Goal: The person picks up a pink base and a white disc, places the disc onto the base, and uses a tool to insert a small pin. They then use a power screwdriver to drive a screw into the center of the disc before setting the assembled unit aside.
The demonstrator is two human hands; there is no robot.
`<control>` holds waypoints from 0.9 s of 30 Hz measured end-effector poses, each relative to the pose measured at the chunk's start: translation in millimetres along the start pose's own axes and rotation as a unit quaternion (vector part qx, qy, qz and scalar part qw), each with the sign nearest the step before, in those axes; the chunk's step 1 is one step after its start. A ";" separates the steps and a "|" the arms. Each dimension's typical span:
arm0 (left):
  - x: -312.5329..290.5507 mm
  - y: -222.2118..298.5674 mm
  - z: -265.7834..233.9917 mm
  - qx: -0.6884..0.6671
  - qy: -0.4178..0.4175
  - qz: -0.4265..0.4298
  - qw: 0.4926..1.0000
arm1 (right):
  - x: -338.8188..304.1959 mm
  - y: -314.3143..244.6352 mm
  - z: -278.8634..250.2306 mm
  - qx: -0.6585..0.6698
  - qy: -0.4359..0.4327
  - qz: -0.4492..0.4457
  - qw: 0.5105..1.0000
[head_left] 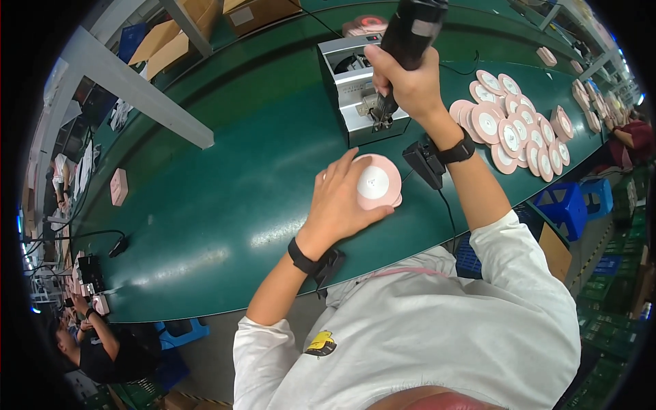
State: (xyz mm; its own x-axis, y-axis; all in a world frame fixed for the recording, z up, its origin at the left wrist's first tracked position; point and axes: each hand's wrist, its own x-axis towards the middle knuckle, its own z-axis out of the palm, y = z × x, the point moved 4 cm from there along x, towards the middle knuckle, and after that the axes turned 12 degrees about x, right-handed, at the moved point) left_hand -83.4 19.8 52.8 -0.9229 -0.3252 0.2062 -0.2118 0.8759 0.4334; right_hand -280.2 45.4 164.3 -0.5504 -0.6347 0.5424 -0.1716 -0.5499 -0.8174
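Here, we see the left hand (333,201), half spread, holding a round pink disc (376,182), white-centred, by its rim on the green table (198,205). The right hand (414,85) wraps a black screwdriver (414,31), tip at the metal box (350,96); we judge this disc unfinished. Rightmost, similar discs (512,137) lie heaped; whether done, we cannot tell.

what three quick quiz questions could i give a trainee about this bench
1. Which grip holds the black handheld tool? A: left; B: right; C: neither.
2. True or false: the left grip touches a pink-and-white disc.
3. Fill in: in the picture, the pile of discs lies to the ____ of the boxy machine.

Key: 1. B, the right grip; 2. true; 3. right.
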 end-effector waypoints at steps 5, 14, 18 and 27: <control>4.7 -24.9 -1.0 0.009 0.059 0.017 0.998 | -15.6 -4.6 10.1 -0.012 -0.036 0.072 0.997; 0.3 -29.6 2.4 -0.019 0.109 0.011 0.994 | -48.3 -7.5 38.8 0.080 -0.070 0.053 0.993; -0.6 -29.7 3.8 -0.025 0.116 0.013 0.993 | -54.5 7.2 39.2 0.077 -0.074 0.062 0.992; -1.8 -31.8 5.7 -0.018 0.117 0.011 0.993 | -57.5 8.8 40.7 0.062 -0.077 0.058 0.993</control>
State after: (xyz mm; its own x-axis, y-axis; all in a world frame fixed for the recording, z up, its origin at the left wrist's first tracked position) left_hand -76.8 -5.4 33.7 -0.8259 -0.3843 0.4126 -0.1768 0.8714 0.4577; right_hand -216.8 55.0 133.8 -0.4270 -0.7680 0.4774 -0.0075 -0.5249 -0.8511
